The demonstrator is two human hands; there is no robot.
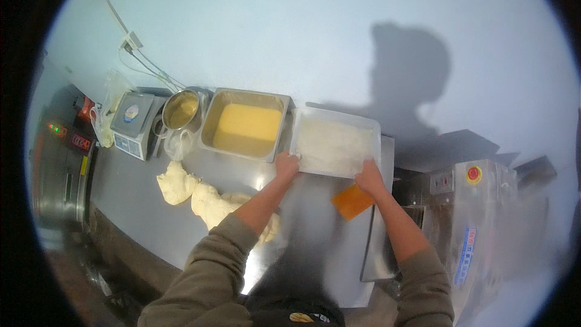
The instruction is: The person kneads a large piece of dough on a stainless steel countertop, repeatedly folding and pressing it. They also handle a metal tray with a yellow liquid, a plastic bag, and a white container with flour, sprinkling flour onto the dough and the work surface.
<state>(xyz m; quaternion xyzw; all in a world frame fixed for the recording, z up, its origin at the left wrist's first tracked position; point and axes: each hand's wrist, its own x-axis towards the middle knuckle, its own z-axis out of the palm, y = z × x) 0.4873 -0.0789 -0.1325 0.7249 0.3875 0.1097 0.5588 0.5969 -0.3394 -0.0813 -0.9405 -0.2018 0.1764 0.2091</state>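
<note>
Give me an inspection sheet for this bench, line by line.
Surface: steel table, shiny, with a person's shadow on the wall behind.
Job's things: white tray of pale crumbs, gripped at its near edge by both hands.
Clutter: dough at left; orange scraper near the right hand; steel pan of yellow stuff; pot; scale; clear bag.
Hands: left hand on the tray's left corner; right hand on its right edge; fingers curled on the rim.
Cables: white wires run down the wall to the scale area.
Surroundings: steel machine at right; oven panel at left.
</note>
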